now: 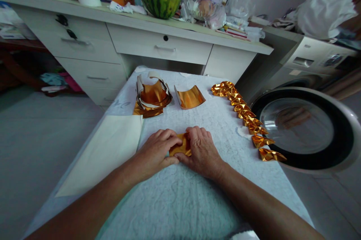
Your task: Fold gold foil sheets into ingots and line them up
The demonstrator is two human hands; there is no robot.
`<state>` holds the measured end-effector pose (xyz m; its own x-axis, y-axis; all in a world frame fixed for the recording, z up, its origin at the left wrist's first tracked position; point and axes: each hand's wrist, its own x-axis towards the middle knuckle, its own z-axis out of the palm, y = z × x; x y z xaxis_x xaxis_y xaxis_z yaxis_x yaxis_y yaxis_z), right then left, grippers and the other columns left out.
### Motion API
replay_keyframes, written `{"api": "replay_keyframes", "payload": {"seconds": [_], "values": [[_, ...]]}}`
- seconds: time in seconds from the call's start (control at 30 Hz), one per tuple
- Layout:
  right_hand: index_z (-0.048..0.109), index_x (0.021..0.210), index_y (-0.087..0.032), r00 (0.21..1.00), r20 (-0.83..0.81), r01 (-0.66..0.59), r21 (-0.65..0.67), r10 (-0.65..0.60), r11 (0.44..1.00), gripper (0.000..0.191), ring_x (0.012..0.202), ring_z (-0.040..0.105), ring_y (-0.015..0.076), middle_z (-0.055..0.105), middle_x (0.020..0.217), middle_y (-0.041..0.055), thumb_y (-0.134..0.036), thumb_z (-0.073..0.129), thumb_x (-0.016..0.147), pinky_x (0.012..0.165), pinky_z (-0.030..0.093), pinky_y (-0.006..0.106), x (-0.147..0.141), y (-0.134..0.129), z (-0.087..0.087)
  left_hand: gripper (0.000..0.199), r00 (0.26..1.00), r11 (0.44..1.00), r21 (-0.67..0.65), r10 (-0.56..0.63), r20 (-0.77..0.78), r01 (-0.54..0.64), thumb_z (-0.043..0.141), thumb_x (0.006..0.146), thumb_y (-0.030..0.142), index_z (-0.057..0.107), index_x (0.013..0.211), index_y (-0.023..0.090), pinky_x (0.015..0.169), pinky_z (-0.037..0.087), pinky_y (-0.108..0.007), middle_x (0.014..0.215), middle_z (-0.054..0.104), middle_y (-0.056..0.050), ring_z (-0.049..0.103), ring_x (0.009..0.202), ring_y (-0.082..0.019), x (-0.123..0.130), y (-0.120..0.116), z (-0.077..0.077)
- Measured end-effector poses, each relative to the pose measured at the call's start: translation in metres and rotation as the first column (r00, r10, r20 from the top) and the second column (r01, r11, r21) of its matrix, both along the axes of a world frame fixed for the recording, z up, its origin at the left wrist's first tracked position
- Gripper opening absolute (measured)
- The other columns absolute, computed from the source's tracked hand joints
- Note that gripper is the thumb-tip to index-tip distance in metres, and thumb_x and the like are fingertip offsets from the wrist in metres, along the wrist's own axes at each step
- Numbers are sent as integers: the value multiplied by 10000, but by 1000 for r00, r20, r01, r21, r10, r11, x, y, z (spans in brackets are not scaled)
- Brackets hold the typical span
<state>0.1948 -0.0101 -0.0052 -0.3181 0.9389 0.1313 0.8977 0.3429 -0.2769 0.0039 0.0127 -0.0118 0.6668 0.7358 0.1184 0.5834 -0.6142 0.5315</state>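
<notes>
So, I've got a small gold foil piece (184, 145) down on the cloth-covered table (180, 198), right in front of me. My left hand (160, 149) has its left end between fingers and thumb, and my right hand (202, 151) curls over the right end, thumb along the near edge. Can't really tell how hard either one's pinching, since my fingers cover parts of it. Just beyond sits a single curved gold sheet (191, 97), with a curled stack of gold sheets (153, 95) to its left. A big pale sheet (104, 153) lies by my left forearm. Over on the right, a row of folded gold pieces (244, 114) runs along the table edge, beside the round washer door (341, 134).
</notes>
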Motion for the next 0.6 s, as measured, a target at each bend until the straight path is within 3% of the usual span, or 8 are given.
{"api": "replay_keyframes", "payload": {"seconds": [0.4, 0.6], "values": [[487, 1203, -130, 1000, -13, -23, 16, 24, 1000, 613, 940, 484, 288, 564, 1067, 140, -607, 533, 822, 839, 395, 448, 2, 0, 0, 376, 1000, 1000, -23, -6, 21, 7, 738, 759, 237, 578, 1098, 268, 913, 417, -392, 1140, 547, -26, 491, 1063, -239, -1, 0, 0], [453, 1265, -124, 999, -35, -18, -66, 15, 998, 682, 989, 487, 297, 547, 1135, 153, -598, 598, 797, 862, 402, 458, 10, 1, 7, 411, 1000, 999, -39, 6, 29, -5, 748, 751, 230, 570, 1120, 269, 929, 413, -389, 1151, 546, -22, 486, 1079, -237, -1, 0, -2]]}}
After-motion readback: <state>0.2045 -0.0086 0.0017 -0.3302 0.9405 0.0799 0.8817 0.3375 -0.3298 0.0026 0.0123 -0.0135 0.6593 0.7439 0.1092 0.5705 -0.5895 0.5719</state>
